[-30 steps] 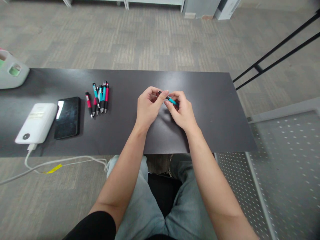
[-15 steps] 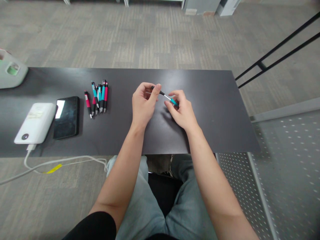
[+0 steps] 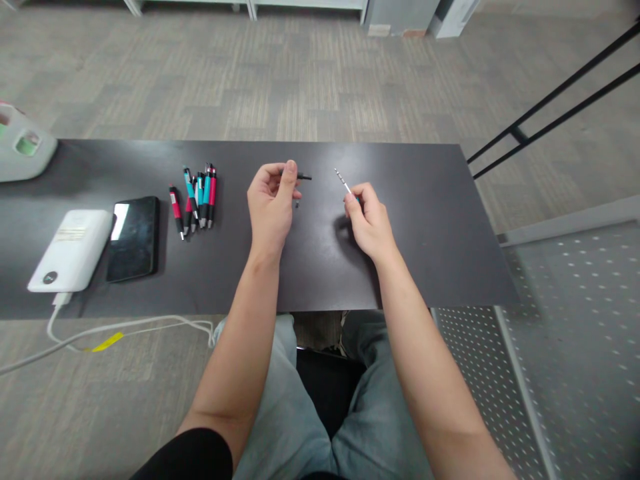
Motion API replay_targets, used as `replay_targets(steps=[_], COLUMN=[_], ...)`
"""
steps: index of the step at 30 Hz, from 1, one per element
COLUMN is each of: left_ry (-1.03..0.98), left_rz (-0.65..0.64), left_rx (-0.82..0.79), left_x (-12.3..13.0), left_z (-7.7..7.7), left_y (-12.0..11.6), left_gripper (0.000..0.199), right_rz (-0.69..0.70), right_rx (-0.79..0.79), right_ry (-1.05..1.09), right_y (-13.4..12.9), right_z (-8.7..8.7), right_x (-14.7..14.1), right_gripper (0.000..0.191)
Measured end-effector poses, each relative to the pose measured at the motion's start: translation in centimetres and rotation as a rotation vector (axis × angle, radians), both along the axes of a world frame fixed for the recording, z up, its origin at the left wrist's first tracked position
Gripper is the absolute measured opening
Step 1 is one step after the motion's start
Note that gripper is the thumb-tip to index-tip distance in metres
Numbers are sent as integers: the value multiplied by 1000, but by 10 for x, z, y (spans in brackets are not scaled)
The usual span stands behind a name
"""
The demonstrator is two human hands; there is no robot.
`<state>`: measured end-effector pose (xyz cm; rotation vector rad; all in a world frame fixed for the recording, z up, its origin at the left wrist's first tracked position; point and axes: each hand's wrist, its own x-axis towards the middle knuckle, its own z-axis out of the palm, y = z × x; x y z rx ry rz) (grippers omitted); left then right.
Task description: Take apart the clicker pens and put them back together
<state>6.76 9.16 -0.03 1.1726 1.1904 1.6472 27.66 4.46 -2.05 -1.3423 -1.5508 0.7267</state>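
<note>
My left hand (image 3: 271, 200) is closed in a pinch on a short black pen grip (image 3: 305, 177), whose end points right from between thumb and finger. Below those fingers a small silvery piece (image 3: 297, 204) shows; I cannot tell whether it is held or lying on the table. My right hand (image 3: 369, 217) is closed on the teal barrel of a pen, nearly all of it hidden by the fingers. From that barrel a thin white refill (image 3: 342, 180) sticks out up and to the left. A gap separates the grip from the refill, both above the dark table (image 3: 320, 280).
To the left lie several teal and red pens (image 3: 200, 197) in a loose group. Beyond them are a black phone (image 3: 134, 247) and a white power bank (image 3: 73, 247) with a cable (image 3: 100, 337) hanging off the front edge. A pale container (image 3: 23, 150) stands at far left.
The black grip has come off the pen. My left hand has moved left with it, and my right hand slightly right with the barrel, leaving the refill's far part bare.
</note>
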Motion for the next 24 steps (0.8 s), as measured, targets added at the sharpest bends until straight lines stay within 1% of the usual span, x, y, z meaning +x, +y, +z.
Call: replay_targets(steps=[5, 8, 17, 21, 24], left_ry=[6, 37, 115, 120, 136], left_rz=[-257, -329, -363, -368, -369], left_rx=[20, 5, 1, 37, 35], left_x=[8, 12, 11, 10, 9], left_z=[-3, -4, 1, -1, -3], left_y=[-7, -11, -14, -13, -13], left_gripper=[55, 62, 63, 63, 62], right_rz=[-24, -59, -50, -39, -36], right_rx=[15, 30, 47, 14, 12], right_ry=[120, 166, 260, 286, 296], right_y=[0, 0, 1, 0, 0], right_z=[7, 8, 5, 6, 7], right_x=[-8, -10, -8, -9, -9], right_gripper=[62, 64, 69, 67, 68])
